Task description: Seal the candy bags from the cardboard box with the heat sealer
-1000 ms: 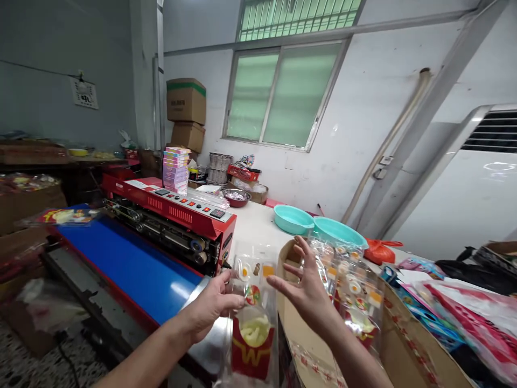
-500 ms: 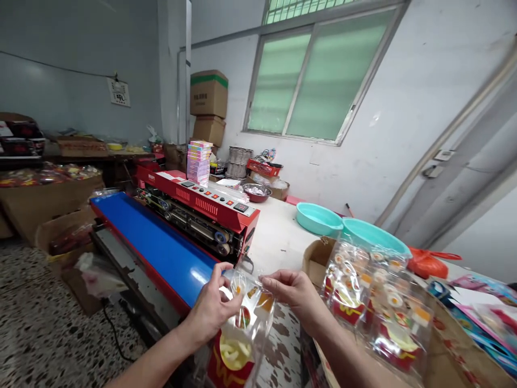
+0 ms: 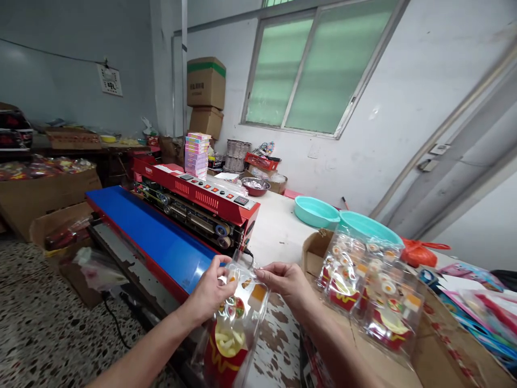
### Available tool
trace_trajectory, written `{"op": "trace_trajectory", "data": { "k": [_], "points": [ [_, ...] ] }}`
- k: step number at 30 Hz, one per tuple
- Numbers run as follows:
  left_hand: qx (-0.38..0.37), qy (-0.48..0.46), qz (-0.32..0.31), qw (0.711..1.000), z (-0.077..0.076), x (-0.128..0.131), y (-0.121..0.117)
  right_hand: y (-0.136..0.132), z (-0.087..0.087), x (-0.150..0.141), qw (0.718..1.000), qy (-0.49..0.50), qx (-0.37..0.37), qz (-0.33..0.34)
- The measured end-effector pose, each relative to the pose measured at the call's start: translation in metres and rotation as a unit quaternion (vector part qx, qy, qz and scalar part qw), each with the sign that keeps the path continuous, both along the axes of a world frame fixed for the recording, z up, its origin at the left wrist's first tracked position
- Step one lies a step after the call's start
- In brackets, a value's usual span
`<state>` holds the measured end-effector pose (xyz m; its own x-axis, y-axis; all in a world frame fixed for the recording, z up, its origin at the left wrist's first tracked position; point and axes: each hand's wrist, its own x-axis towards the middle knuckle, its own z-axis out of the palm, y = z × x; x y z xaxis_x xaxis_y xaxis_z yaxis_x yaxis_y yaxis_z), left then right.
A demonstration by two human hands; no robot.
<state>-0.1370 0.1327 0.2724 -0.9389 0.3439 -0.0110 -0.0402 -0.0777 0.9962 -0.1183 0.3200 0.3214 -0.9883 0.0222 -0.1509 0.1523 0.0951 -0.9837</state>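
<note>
Extending back from the fingertips, the plastic bag (image 3: 226,342) is pinched near its top edge by the left hand (image 3: 210,295) and right hand (image 3: 287,283), apparently to be kept straight; beyond the left fingers, the red machine (image 3: 238,213) is placed, presumably for easy reach.

The right hand (image 3: 286,281), open and clear of the transparent packet of fries in a red carton (image 3: 228,345) a second ago, now pinches its top edge, the packet slants and hangs closer to the blue conveyor belt (image 3: 149,226), and another packet no longer lies at the belt's far end.
</note>
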Motion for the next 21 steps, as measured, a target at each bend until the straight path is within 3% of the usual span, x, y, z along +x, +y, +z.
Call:
{"op": "trace_trajectory", "data": {
  "k": [6,16,21],
  "points": [
    [0.110,-0.143,-0.026,0.983,0.011,-0.022,-0.008,-0.006,-0.002,-0.003,0.999,-0.002,-0.016,0.031],
    [0.096,-0.128,0.083,0.984,-0.006,-0.064,0.018,-0.007,-0.029,-0.026,0.996,0.006,-0.063,-0.062],
    [0.061,-0.166,0.080,0.981,-0.010,-0.092,0.021,-0.005,-0.039,-0.057,0.988,-0.031,-0.094,-0.119]
  ]
}}
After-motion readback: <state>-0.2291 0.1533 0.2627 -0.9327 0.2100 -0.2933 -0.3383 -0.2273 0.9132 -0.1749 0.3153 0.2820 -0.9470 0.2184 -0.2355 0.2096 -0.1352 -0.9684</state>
